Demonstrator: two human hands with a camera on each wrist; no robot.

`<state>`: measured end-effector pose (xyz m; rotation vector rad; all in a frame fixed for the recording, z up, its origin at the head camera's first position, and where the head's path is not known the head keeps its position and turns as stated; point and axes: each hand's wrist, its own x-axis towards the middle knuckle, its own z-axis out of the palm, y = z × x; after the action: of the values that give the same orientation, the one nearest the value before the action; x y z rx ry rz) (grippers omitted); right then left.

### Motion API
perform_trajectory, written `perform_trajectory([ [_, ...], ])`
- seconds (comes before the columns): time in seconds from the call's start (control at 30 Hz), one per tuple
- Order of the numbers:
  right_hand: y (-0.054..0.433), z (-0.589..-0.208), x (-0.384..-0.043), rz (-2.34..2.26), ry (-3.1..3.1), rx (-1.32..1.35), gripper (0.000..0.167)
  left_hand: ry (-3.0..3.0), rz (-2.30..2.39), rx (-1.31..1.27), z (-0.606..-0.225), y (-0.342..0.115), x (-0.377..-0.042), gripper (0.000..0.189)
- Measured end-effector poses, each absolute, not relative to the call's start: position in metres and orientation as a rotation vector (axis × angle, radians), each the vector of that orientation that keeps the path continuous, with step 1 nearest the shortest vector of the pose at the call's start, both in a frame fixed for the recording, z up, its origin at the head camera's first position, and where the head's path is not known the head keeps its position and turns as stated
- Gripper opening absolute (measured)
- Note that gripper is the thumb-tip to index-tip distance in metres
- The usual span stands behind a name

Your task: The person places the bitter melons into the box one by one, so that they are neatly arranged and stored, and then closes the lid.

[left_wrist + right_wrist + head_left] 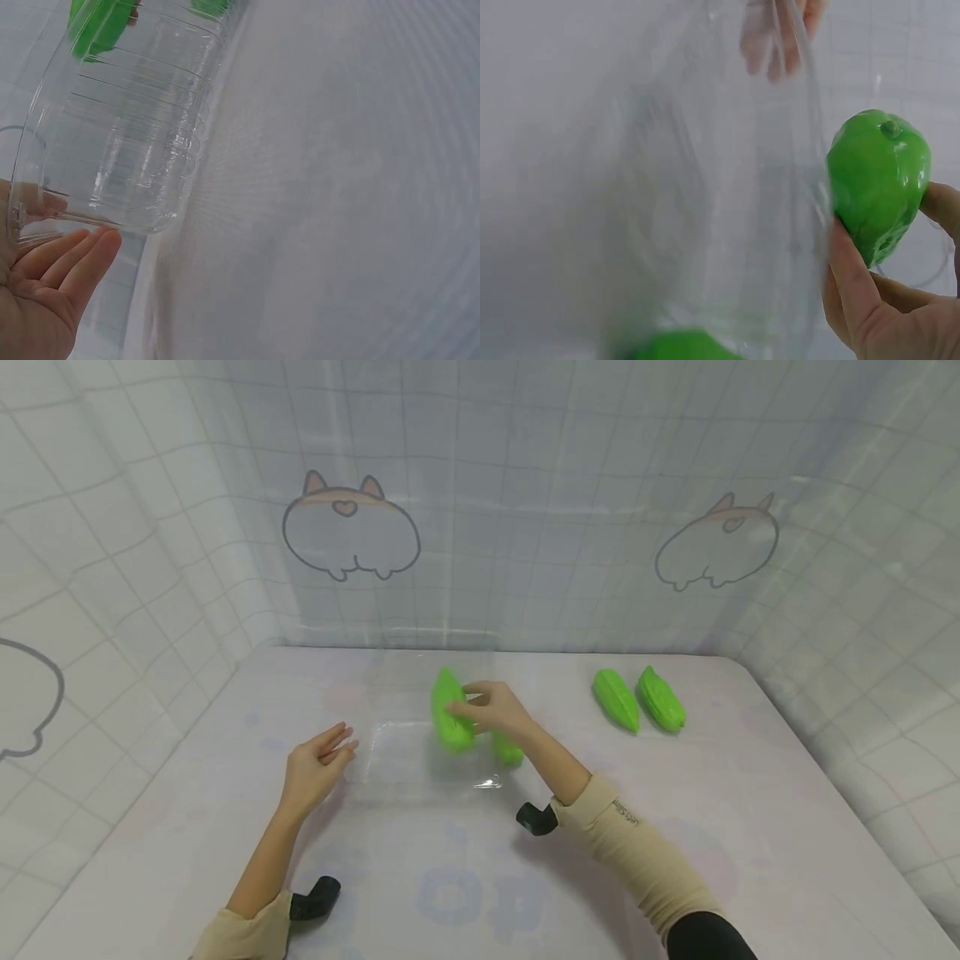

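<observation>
My right hand (491, 706) holds a bright green, ridged fruit with pointed ends (453, 714) over a clear plastic box (397, 756). In the right wrist view, the thumb and fingers grip this glossy fruit (877, 176) from two sides, close above the box wall (810, 150). A second green fruit (507, 750) lies at the box's right end, partly hidden by the right hand and wrist. At the box's left end is my left hand (315, 768), its relaxed fingers (90, 266) right beside the clear end wall (112, 217).
Two more green fruits, one on the left (617, 700) and one on the right (662, 700), lie on the pale table (750, 827) to the right. The box's transparent lid (420, 681) stands raised at the back. Behind the table hangs a grid-patterned curtain (525, 527).
</observation>
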<state>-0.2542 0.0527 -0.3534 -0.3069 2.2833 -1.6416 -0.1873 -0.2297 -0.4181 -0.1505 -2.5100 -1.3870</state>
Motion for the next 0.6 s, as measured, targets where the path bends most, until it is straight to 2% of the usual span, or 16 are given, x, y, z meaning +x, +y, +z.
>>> perform_trajectory([
  [0.6,-0.003,-0.379,-0.255,-1.702,2.112,-0.203,0.065,-2.499,-1.407,-0.138,-0.420,-0.231,-0.190,0.042],
])
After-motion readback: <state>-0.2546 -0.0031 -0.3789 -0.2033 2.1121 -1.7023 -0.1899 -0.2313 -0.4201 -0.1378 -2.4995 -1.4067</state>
